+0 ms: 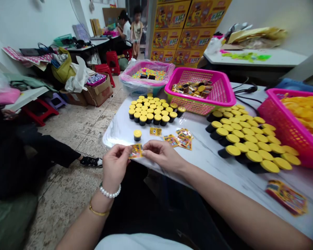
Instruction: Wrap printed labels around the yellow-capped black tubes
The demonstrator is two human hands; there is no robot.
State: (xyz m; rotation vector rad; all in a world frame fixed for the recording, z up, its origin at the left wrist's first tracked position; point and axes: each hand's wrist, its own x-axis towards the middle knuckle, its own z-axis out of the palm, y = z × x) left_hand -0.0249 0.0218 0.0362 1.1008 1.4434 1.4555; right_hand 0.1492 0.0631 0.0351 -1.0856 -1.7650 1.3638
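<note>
Between my two hands, at the table's front edge, is a small printed plastic sleeve (136, 151) in yellow and orange. My left hand (117, 161) pinches its left end between thumb and fingers. The fingertips of my right hand (163, 154) are closed on its right end. Just beyond stands a single small black tub with a yellow lid (137, 135). A flat yellow label (155, 131) lies to its right, and several loose printed sleeves (184, 139) lie further right. Behind them is a cluster of black tubs with yellow lids (152, 109).
A second group of lidded tubs (250, 135) covers the table's right side, near a stack of printed sleeves (286, 197). Along the back are a bead-filled basin (147, 74) and a pink basket (200, 88) of wrapped tubs. Another pink basket (289, 139) holds yellow pieces. Someone's leg (59, 149) extends at left.
</note>
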